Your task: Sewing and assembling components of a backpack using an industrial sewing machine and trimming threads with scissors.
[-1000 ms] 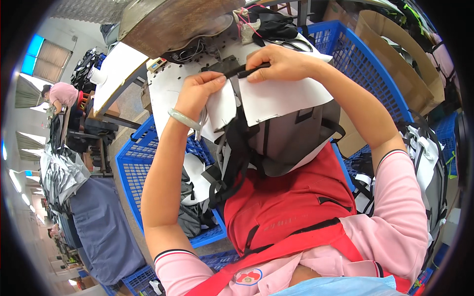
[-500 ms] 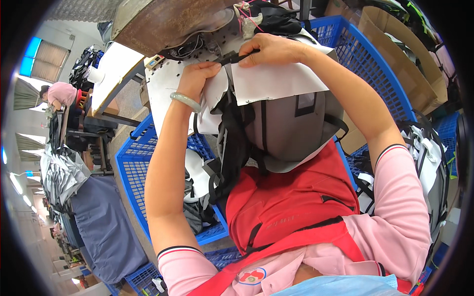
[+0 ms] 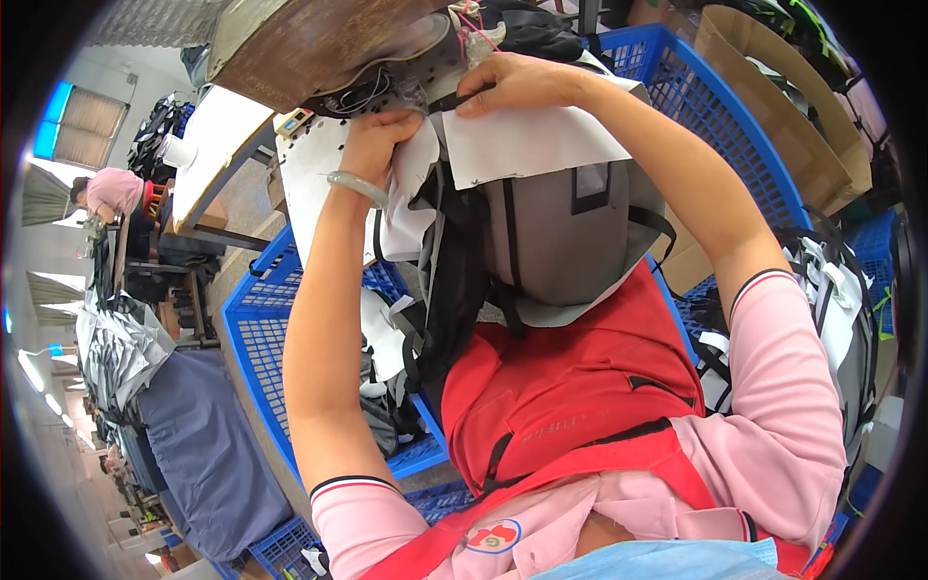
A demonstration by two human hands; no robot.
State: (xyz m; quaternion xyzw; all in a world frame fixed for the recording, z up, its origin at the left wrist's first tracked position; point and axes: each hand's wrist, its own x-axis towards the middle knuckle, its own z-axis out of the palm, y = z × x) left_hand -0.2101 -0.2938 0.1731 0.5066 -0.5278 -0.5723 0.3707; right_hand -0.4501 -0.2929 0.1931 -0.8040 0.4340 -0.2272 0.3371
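Observation:
A grey fabric panel (image 3: 565,242) with black straps and a white lining sheet (image 3: 527,145) hangs from the table edge down onto my red apron (image 3: 570,387). My left hand (image 3: 379,140), with a pale green bangle on the wrist, grips the white edge of the piece near the top. My right hand (image 3: 512,82) pinches a black strap (image 3: 464,97) at the upper edge of the panel, close under the brown table top (image 3: 309,43). Both hands are raised far from my body.
A blue plastic crate (image 3: 261,329) with fabric pieces stands at my left, another blue crate (image 3: 696,106) at the right. Cardboard (image 3: 773,106) sits far right. Grey and black bag parts (image 3: 841,319) pile by my right arm. Another person (image 3: 111,193) works far left.
Both hands have moved farther up and away toward the table edge, drawing the grey panel and white sheet upward with them. More of the panel now hangs stretched out.

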